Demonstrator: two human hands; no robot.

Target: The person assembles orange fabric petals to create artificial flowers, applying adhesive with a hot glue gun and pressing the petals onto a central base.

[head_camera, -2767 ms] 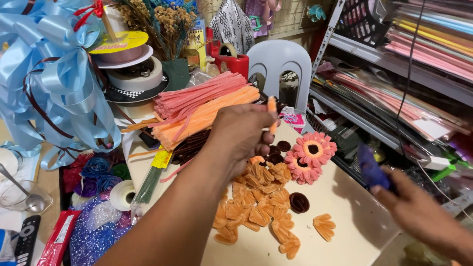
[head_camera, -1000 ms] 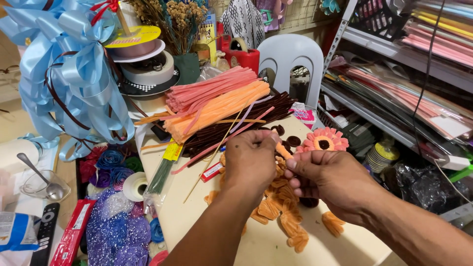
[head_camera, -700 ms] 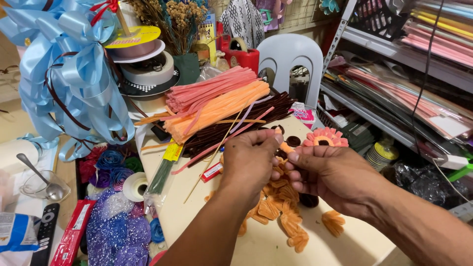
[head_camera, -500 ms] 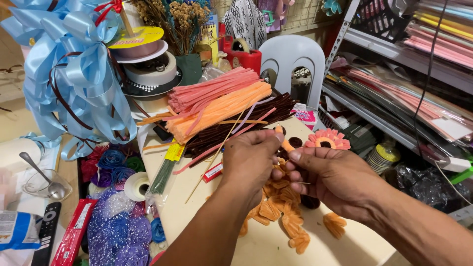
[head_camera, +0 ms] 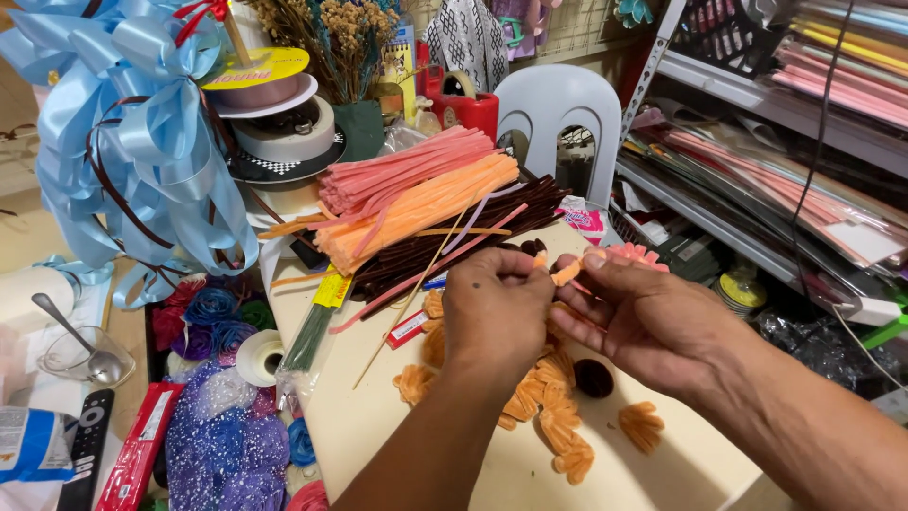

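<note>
Orange pipe-cleaner piece (head_camera: 567, 273) pinched between left hand (head_camera: 497, 312) fingertips and right hand (head_camera: 643, 317) thumb and forefinger, both closed on it. Orange folded petals (head_camera: 549, 416) heaped on table (head_camera: 397, 445) beneath hands.

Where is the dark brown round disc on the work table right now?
In the head view, the dark brown disc lies on the table right of centre, just below the right hand, beside the pile of orange chenille petals.

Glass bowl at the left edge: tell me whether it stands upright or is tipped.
Upright. The glass bowl sits rim-up on the white surface, with a metal spoon leaning inside it, handle pointing up and left.
</note>
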